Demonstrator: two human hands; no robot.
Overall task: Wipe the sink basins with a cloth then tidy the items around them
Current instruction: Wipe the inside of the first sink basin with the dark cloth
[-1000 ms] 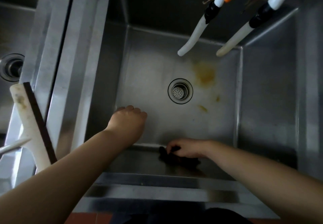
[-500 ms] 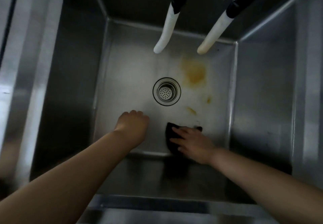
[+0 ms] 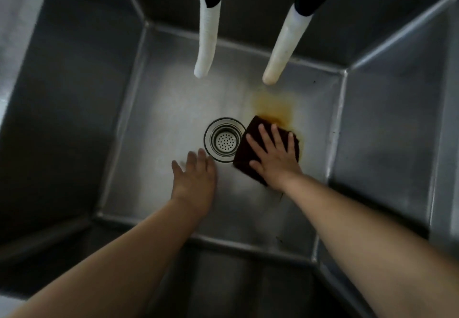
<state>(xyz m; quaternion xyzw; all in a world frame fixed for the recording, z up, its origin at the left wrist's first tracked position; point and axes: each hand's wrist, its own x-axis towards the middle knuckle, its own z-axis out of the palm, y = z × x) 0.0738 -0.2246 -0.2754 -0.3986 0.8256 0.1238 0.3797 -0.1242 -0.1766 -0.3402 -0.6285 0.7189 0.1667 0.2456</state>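
A deep steel sink basin [image 3: 159,109] fills the view. On its floor, right of the round drain strainer [image 3: 224,140], lies a dark brown cloth [image 3: 250,129]. My right hand [image 3: 274,155] presses flat on the cloth with fingers spread, at the lower edge of an orange-brown stain [image 3: 273,105]. My left hand [image 3: 196,176] rests on the basin floor just below-left of the drain, fingers straight, holding nothing.
Two white faucet hoses hang over the far side, the left hose [image 3: 207,39] and the right hose [image 3: 285,44], both above the basin floor. Steel walls rise on all sides; the near rim [image 3: 248,280] is at the bottom.
My right hand slid the cloth from the near wall across the floor up to the stain beside the drain. My left hand opened from a curled pose and moved toward the drain.
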